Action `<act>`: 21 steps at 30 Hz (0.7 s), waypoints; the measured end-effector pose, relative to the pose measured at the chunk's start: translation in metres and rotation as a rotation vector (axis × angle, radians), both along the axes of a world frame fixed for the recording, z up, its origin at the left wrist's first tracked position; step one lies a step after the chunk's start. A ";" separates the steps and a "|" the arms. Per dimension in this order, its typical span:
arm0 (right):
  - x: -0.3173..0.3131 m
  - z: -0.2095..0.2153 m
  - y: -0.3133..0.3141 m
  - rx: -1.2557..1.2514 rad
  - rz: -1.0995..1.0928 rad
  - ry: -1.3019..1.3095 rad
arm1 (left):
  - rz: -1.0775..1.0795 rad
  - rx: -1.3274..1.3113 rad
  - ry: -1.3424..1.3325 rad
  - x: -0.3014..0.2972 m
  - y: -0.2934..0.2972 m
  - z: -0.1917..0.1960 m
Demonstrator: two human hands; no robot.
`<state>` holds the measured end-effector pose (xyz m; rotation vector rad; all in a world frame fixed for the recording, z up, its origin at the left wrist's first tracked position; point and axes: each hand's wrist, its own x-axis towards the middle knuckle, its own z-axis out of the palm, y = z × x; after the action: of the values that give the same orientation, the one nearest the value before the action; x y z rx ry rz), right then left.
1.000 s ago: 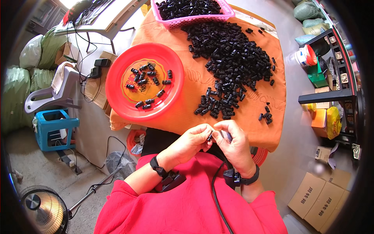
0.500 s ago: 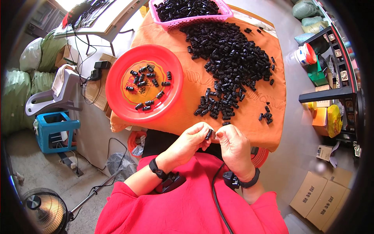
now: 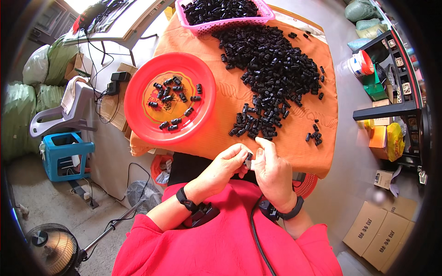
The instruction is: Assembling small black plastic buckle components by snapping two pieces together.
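Note:
My left hand (image 3: 225, 165) is closed, pinching a small black cylindrical plastic piece (image 3: 249, 157) between thumb and fingertips above my lap. Just under that piece a small pale bit shows between the hands; I cannot make out what it is. Close beside it is my right hand (image 3: 275, 172), its index finger stretched toward the table edge and its thumb near the held piece. The lower fingers are partly hidden. Beyond my hands a big pile of similar black pieces (image 3: 276, 69) spreads over the orange cloth (image 3: 221, 115). Several more lie in a red round tray (image 3: 133, 101).
A pink basket (image 3: 216, 28) full of black pieces stands at the far table edge. On the left are a blue stool (image 3: 69, 154), a fan (image 3: 53, 250) and loose cables. To the right are a dark shelf (image 3: 386, 112) and cardboard boxes (image 3: 377, 234).
My right hand has turned and its index finger has straightened forward. A black piece seen by its fingertips is no longer visible. My left hand stays nearly in place.

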<state>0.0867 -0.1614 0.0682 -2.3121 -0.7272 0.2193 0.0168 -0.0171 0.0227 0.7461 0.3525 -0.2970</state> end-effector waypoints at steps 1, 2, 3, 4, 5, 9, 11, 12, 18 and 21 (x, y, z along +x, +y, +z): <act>0.000 -0.001 0.000 0.000 0.001 0.001 | 0.000 0.002 0.000 0.000 0.000 0.001; 0.000 -0.002 0.000 -0.001 -0.002 0.009 | -0.001 0.004 0.000 0.000 0.001 0.001; 0.000 -0.002 0.000 -0.001 -0.005 0.016 | 0.000 0.003 0.000 0.000 0.001 0.001; 0.000 -0.002 0.000 -0.002 -0.005 0.016 | 0.001 0.007 0.004 0.000 0.001 0.001; 0.000 -0.002 0.000 0.006 -0.007 0.031 | 0.001 0.011 0.009 0.000 0.001 0.001; 0.001 -0.003 0.002 0.009 -0.013 0.036 | -0.002 0.005 0.006 0.000 0.001 0.000; 0.000 -0.003 0.002 0.003 -0.016 0.040 | 0.000 0.021 0.012 0.000 0.001 0.000; 0.000 -0.003 0.002 -0.001 -0.017 0.045 | 0.000 0.021 0.012 0.001 0.001 0.000; -0.003 -0.004 0.005 -0.009 -0.049 0.024 | -0.002 0.140 0.014 0.003 0.002 0.002; -0.005 -0.007 0.007 -0.025 -0.078 -0.015 | 0.000 0.155 0.029 0.003 0.003 0.001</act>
<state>0.0815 -0.1546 0.0611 -2.3633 -0.6437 0.1772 0.0195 -0.0143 0.0241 0.8944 0.4064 -0.2828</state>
